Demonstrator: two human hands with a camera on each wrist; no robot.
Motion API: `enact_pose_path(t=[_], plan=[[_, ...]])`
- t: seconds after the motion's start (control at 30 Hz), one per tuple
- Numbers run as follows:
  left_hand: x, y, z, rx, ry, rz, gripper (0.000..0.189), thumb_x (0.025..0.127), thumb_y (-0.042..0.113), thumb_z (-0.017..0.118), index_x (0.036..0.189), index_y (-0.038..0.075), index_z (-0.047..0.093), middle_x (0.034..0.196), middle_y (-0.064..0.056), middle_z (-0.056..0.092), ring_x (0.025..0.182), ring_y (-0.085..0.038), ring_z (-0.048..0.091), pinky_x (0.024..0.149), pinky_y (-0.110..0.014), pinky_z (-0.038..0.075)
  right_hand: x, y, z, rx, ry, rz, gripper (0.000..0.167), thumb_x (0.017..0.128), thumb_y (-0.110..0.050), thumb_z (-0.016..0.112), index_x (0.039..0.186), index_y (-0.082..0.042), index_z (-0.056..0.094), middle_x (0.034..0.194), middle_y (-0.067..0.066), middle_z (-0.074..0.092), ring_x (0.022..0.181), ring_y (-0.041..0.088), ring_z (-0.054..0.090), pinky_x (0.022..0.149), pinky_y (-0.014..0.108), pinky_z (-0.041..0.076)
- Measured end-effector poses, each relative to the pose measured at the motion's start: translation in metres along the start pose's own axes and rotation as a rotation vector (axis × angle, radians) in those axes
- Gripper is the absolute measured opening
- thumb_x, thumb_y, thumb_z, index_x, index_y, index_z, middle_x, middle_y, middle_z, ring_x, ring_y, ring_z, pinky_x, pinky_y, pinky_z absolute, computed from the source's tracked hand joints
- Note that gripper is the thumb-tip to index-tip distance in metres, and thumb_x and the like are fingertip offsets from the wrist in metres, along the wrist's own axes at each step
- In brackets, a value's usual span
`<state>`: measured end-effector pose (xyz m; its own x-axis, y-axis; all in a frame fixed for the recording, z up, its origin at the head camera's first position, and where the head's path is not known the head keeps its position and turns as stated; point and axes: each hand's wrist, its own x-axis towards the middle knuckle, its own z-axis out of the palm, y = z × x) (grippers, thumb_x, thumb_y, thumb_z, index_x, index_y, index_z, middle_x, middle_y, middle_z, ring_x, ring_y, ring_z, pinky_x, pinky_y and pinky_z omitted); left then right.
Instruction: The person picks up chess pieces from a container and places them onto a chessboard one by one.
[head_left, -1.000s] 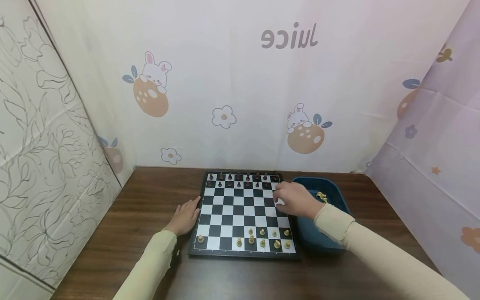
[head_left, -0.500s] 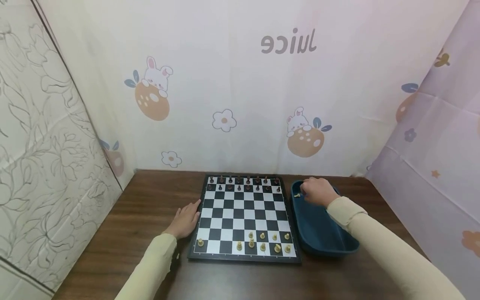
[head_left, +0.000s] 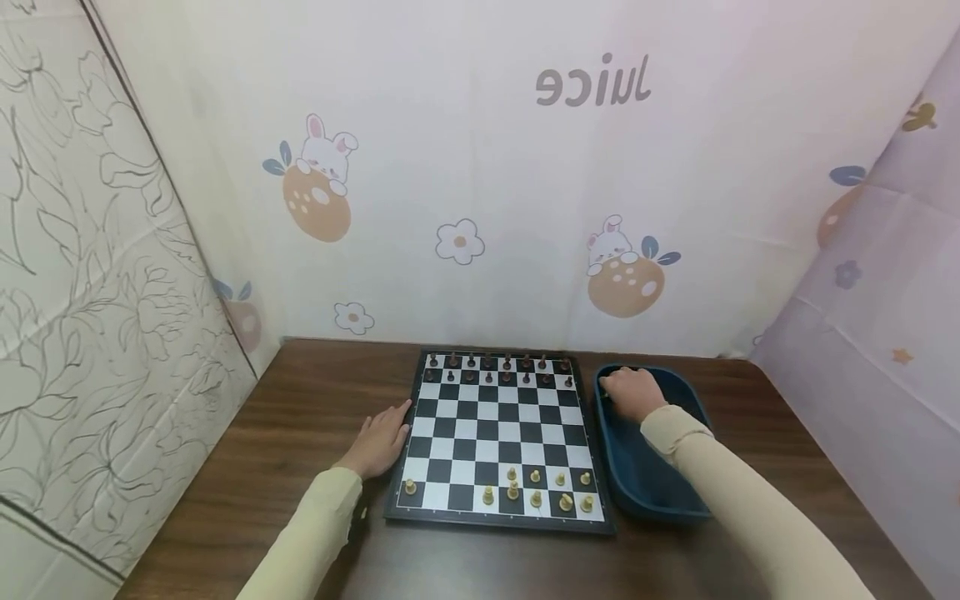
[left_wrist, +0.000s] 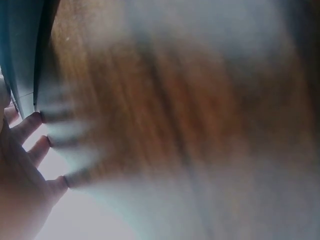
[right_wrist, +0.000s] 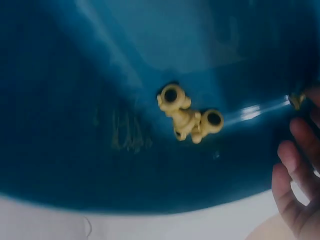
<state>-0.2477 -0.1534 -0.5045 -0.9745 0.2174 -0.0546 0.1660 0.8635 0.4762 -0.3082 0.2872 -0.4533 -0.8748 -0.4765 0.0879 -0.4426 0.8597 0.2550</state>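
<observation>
My right hand (head_left: 632, 393) reaches into the far left end of a blue plastic tray (head_left: 696, 400). Its fingertips pinch a small yellow chess piece (right_wrist: 296, 101); part of that piece is hidden by the fingers. More yellow chess pieces (right_wrist: 184, 118) lie together in the tray in the right wrist view. My left hand (head_left: 378, 440) rests on the table with fingers spread, its fingertips at the left edge of the chessboard (head_left: 486, 432). Two rows of dark chess pieces (head_left: 506, 377) stand along the board's far side. Several light chess pieces (head_left: 513, 491) stand on the near side, mostly to the right.
The board and tray sit side by side on a brown wooden table (head_left: 330, 375). A printed curtain (head_left: 480, 167) closes off the back, with more patterned cloth at both sides.
My right hand has moved from the board's right edge into the tray. A dark pawn now shows at the right end of the second row. My left hand keeps its place.
</observation>
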Motion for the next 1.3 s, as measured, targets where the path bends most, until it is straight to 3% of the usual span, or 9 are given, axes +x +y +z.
enact_pose_path(t=[0.17,0.3,0.7,1.1,1.3], plan=[[0.000,0.001,0.000,0.001,-0.002,0.001,0.051,0.103,0.024,0.039,0.150,0.007,0.029,0.148,-0.018,0.037,0.138,-0.037,0.028,0.111,-0.060,0.013,0.001,-0.001,0.012,-0.031,-0.023,0.022,0.015,0.079,-0.001,0.074,0.072,-0.008,0.063,0.067,0.005,0.060,0.062,0.023,0.056,0.055,0.040,0.051],[0.000,0.001,0.001,0.010,-0.005,0.000,0.051,0.103,0.024,0.037,0.150,0.007,0.028,0.148,-0.018,0.036,0.139,-0.036,0.027,0.111,-0.059,0.012,0.002,-0.003,0.017,-0.060,0.012,0.012,0.014,0.078,0.000,0.074,0.073,-0.007,0.064,0.068,0.007,0.060,0.062,0.025,0.057,0.055,0.040,0.051],[0.000,0.002,0.001,0.005,0.002,-0.001,0.050,0.103,0.023,0.038,0.149,0.006,0.029,0.148,-0.019,0.037,0.138,-0.037,0.028,0.111,-0.059,0.013,0.002,-0.004,0.016,-0.145,0.038,-0.037,0.018,0.079,-0.002,0.074,0.069,-0.009,0.062,0.070,0.008,0.062,0.062,0.024,0.056,0.052,0.037,0.049],[0.000,0.002,0.001,-0.006,0.011,0.009,0.050,0.103,0.023,0.037,0.149,0.005,0.029,0.148,-0.019,0.037,0.138,-0.037,0.027,0.111,-0.060,0.012,-0.001,0.000,-0.001,-0.032,0.080,-0.014,0.028,0.080,-0.001,0.072,0.061,-0.011,0.053,0.061,0.004,0.053,0.054,0.021,0.049,0.047,0.036,0.045],[0.000,0.001,0.001,-0.002,0.010,0.017,0.050,0.103,0.022,0.037,0.149,0.005,0.029,0.148,-0.019,0.036,0.138,-0.038,0.027,0.111,-0.061,0.013,-0.005,0.004,-0.014,0.019,0.058,0.007,0.022,0.078,-0.007,0.073,0.065,-0.010,0.057,0.061,0.002,0.050,0.055,0.019,0.045,0.047,0.033,0.039]])
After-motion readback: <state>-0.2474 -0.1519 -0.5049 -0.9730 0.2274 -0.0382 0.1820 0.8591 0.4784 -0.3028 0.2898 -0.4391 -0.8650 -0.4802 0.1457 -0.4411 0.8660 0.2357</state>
